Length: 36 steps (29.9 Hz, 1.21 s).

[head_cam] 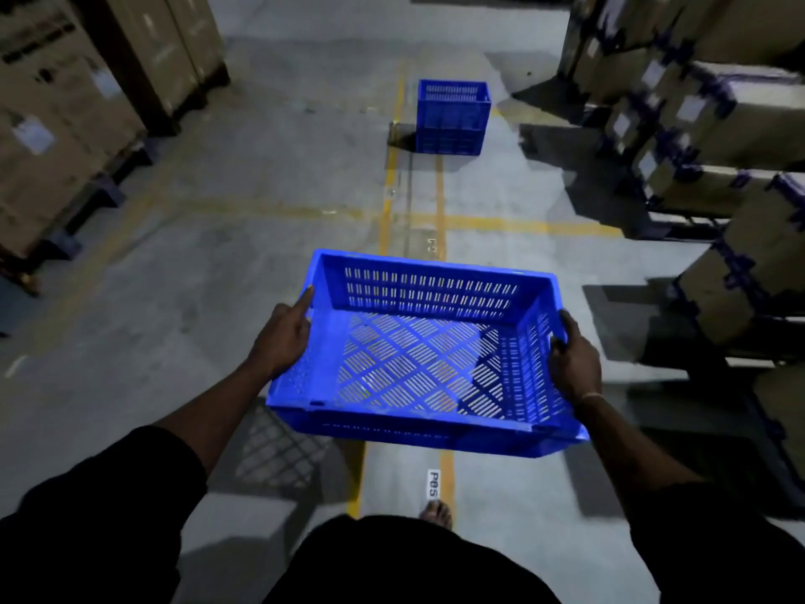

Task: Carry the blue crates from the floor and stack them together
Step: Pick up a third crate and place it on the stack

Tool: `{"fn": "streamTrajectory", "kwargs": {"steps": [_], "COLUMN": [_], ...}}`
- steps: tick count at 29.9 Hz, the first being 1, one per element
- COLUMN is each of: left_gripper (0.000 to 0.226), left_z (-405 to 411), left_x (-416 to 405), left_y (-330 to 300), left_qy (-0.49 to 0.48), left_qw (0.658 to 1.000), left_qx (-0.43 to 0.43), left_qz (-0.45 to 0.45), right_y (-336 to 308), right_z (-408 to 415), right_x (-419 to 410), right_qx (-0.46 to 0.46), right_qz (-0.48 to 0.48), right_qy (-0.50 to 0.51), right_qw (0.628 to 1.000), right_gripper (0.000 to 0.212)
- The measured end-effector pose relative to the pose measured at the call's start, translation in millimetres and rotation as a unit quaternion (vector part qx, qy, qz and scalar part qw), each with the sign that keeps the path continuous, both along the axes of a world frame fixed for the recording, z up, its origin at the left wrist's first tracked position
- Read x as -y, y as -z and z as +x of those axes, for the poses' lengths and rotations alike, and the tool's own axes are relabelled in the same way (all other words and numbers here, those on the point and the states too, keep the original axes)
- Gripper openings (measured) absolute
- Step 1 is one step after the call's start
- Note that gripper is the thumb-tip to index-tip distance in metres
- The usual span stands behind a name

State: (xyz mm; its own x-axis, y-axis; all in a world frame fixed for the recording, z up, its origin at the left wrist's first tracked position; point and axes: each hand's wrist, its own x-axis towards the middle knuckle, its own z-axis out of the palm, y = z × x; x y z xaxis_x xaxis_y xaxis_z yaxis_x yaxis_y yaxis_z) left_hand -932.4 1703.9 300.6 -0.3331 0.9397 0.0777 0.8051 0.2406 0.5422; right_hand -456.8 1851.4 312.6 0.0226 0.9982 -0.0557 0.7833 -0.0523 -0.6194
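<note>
Two hands on one blue crate (429,355), head view. Held in the air above the floor (209,272), open side up, nothing inside, slotted walls and lattice base visible. Left hand (285,335) against the crate's left short wall, thumb along the rim, fingers curled under out of sight: grip holding the crate. Right hand (573,361) clamped on the right short wall, thumb over the rim: grip likewise holding the crate. Thin bracelet (590,398) at the right wrist. Dark sleeves on both forearms.

Farther ahead on the floor, well apart from the carried crate: a stack of blue crates (452,117), standing beside the yellow floor lines (440,202). Cardboard boxes (65,119) on pallets along the left side; more wrapped boxes (714,124) along the right. White floor label (434,484) near a bare foot (437,514) at the bottom edge.
</note>
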Motion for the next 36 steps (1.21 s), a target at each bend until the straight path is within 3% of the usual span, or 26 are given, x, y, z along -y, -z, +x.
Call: {"fn": "streamTrajectory", "kwargs": {"steps": [12,18,23,36], "left_gripper": [0.060,0.048,0.033,0.026], "left_z": [-60.3,-122.6,-176.6,-252.7], "left_x": [-252.2,-399.0,-514.8,-838.9], "left_y": [1.5,28.1,12.8,4.9], "left_qy": [-0.035,-0.034,-0.027,-0.017], "left_qw": [0.999,0.998,0.997,0.994], "left_qx": [0.031,0.060,0.075,0.105], "left_qz": [0.015,-0.005,-0.019,0.009], "right_y": [-10.6,3.6,-3.9,10.5], "right_z": [-60.2,-117.6,-161.1,-236.1], "right_x": [-256.2,-404.5,-516.9,-813.9], "right_qx": [-0.001,-0.049,-0.123,-0.179], "right_qz": [0.003,-0.041,-0.071,-0.074], "right_qy": [-0.037,-0.070,-0.061,-0.033], "right_qw": [0.999,0.995,0.988,0.980], "right_gripper": [0.050,0.050,0.038,0.025]}}
